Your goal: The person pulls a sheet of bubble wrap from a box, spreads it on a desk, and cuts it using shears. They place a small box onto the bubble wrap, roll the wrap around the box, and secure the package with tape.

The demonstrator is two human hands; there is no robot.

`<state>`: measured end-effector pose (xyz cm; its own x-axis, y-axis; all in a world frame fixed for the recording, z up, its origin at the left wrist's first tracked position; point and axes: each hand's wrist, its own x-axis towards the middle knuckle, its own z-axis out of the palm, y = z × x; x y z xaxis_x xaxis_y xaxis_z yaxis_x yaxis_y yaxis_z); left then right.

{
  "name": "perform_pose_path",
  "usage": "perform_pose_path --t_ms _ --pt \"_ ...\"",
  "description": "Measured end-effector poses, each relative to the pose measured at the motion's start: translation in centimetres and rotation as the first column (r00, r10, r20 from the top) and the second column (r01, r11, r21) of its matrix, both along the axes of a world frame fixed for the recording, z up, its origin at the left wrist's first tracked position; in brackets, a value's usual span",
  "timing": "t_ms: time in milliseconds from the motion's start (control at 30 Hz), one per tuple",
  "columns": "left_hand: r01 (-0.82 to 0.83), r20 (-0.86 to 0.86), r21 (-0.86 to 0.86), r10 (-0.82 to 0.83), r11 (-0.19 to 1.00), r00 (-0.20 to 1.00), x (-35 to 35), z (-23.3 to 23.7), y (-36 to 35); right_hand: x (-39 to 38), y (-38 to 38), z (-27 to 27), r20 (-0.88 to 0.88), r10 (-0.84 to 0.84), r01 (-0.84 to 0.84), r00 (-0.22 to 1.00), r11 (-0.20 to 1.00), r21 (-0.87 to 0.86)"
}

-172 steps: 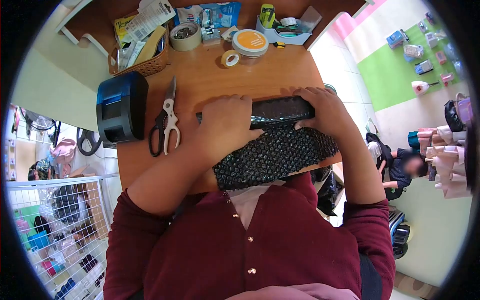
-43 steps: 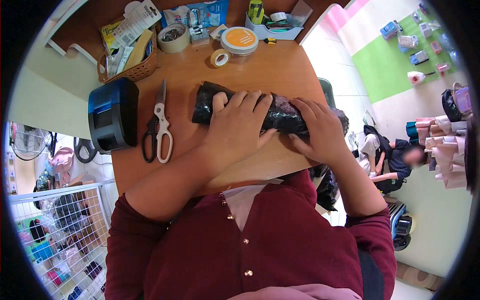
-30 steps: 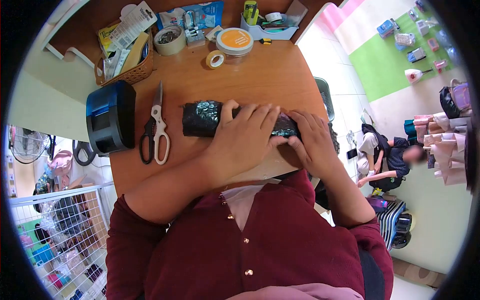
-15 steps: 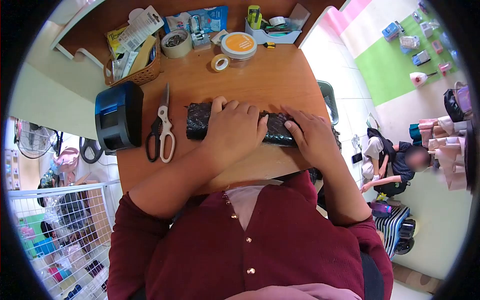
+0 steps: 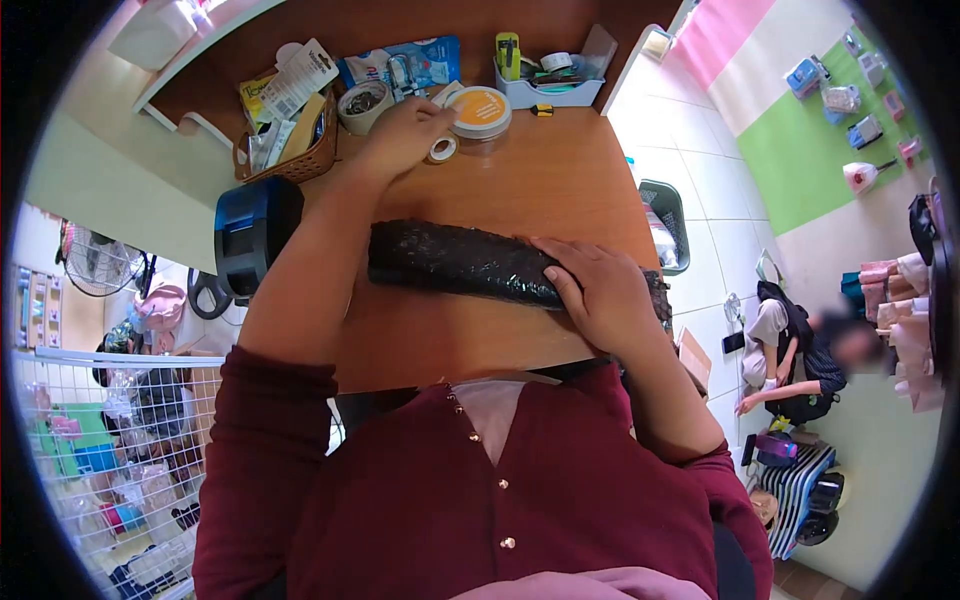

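Note:
A long package wrapped in shiny black plastic (image 5: pixel 455 265) lies across the wooden desk. My right hand (image 5: pixel 600 292) grips its right part from above, thumb on the near side and fingers over the far side. At the back of the desk, my left hand (image 5: pixel 408 135) hovers with loosely bent fingers, slightly blurred. Beside those fingers are a small tape roll (image 5: pixel 442 150) and a round tub with an orange-and-white lid (image 5: pixel 481 110). A wider tape roll (image 5: pixel 362 103) stands just behind this hand. I see nothing held in it.
A wicker basket (image 5: pixel 318 155) of packets stands at the back left, near a black-and-blue device (image 5: pixel 255 235). A white organizer (image 5: pixel 548 92) with a yellow-green cutter (image 5: pixel 508 58) is at the back. Right of the desk are a dark bin (image 5: pixel 665 225) and a seated person (image 5: pixel 800 350).
My left hand has left the black package and moved up to the back of the desk. My right hand remains on the package. The scissors are now hidden behind my left forearm.

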<state>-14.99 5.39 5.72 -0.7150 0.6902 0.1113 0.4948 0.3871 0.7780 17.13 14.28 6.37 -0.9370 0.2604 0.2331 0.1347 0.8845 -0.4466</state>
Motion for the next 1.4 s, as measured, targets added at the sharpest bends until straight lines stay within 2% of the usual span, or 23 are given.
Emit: perform_pose_path --t_ms 67,200,267,400,467,500,567,600,667,800,867,1000,1067,1167,1267,1400 --pt "0.066 0.044 -0.071 -0.063 0.995 0.997 -0.4 -0.9 0.8 0.1 0.1 -0.1 0.035 -0.02 0.02 0.999 1.0 0.009" --pt "0.156 0.023 -0.209 -0.155 0.965 0.988 -2.8 -3.7 1.5 0.2 0.0 -0.3 0.011 -0.023 0.023 1.0 1.0 0.003" --pt "0.181 0.395 -0.003 -0.165 0.983 0.904 -3.5 -4.8 1.5 0.2 0.1 -0.6 -0.029 -0.009 0.009 1.0 1.0 0.005" --pt "0.126 0.436 0.01 -0.117 0.992 0.892 -2.2 -2.5 1.1 0.2 0.2 -0.8 -0.003 -0.011 0.011 1.0 1.0 0.029" --pt "0.241 0.507 -0.168 -0.126 0.956 0.853 -2.4 -1.1 1.1 0.2 0.1 -0.6 0.002 -0.017 0.017 1.0 0.999 0.028" --pt "0.237 0.508 -0.169 -0.122 0.957 0.853 -1.8 -0.2 1.1 0.2 0.1 -0.5 0.003 -0.013 0.013 1.0 1.0 0.027" --pt "0.058 0.756 -0.028 -0.017 0.998 0.654 -0.4 1.2 1.3 0.2 0.1 -0.4 0.02 -0.01 0.01 1.0 1.0 0.007" --pt "0.055 0.756 -0.028 -0.015 0.998 0.655 -0.5 0.9 1.3 0.2 0.1 -0.4 0.019 -0.007 0.007 1.0 1.0 0.008" --pt "0.154 0.696 -0.096 -0.044 0.983 0.717 -0.9 0.4 1.6 0.2 0.1 -0.6 -0.004 -0.013 0.013 1.0 1.0 0.014" --pt "0.159 0.658 -0.179 -0.003 0.971 0.753 -1.2 0.6 1.7 0.1 0.3 -0.8 -0.017 0.004 -0.004 1.0 1.0 0.016" --pt "0.148 0.61 -0.296 0.068 0.944 0.789 -1.2 1.2 1.9 0.1 0.2 -0.8 -0.021 -0.002 0.002 1.0 1.0 0.025" --pt "0.166 0.578 -0.362 0.081 0.917 0.812 -1.9 1.9 1.7 0.1 0.2 -0.6 -0.018 0.003 -0.002 1.0 1.0 0.025" --pt "0.253 0.572 -0.417 0.036 0.873 0.82 -2.0 3.1 1.6 0.1 0.3 -0.7 -0.036 0.002 -0.001 0.999 1.0 0.031" --pt "0.284 0.538 -0.522 0.052 0.805 0.841 -1.7 4.7 1.6 0.0 0.2 -0.6 -0.028 -0.004 0.005 1.0 1.0 0.025" --pt "0.238 0.546 -0.566 0.142 0.789 0.826 -1.9 5.0 1.6 0.0 0.3 -0.6 -0.016 0.001 -0.001 1.0 1.0 0.014" --pt "0.184 0.504 -0.587 0.179 0.788 0.845 -2.0 5.1 1.4 0.0 0.3 -0.5 -0.012 0.003 -0.003 1.0 1.0 0.023"
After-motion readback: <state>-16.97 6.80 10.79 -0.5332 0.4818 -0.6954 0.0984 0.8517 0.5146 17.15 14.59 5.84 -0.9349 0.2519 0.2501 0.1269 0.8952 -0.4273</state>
